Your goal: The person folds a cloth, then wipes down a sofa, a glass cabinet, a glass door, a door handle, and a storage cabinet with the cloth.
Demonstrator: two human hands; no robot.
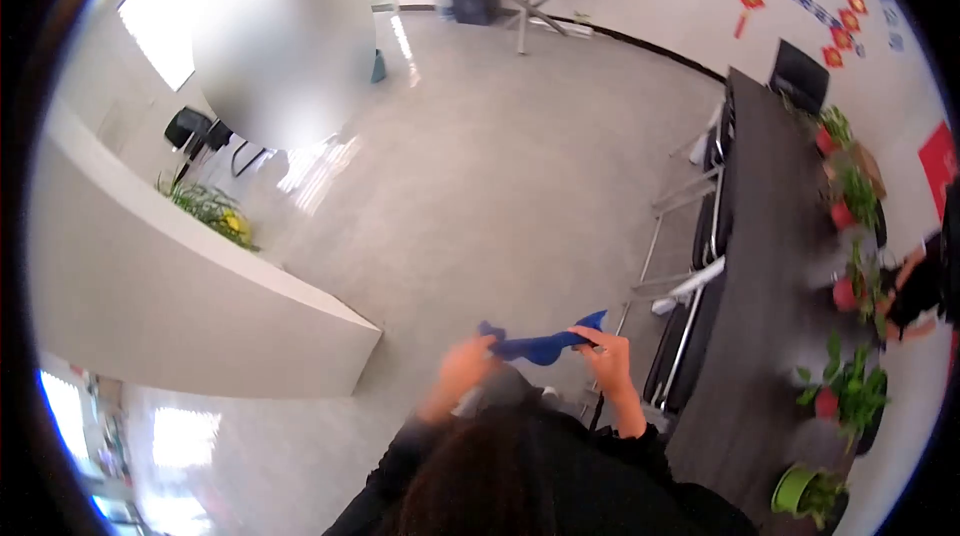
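A dark blue piece of cloth point(541, 348) stretches between my two hands in front of my body and sags a little in the middle. My left hand point(466, 368), slightly blurred, is closed around one end, and a bit of cloth sticks out past it. At the other end, my right hand point(606, 358) pinches the cloth between thumb and fingers, with a blue corner pointing up beyond the grip. Exactly what kind of cloth it is, I cannot tell.
A long dark table point(765, 266) with several potted plants point(850, 386) runs along my right, with chairs point(690, 336) tucked against it. Another person's hand point(908, 332) shows at the right edge. To my left stands a low white partition point(220, 306).
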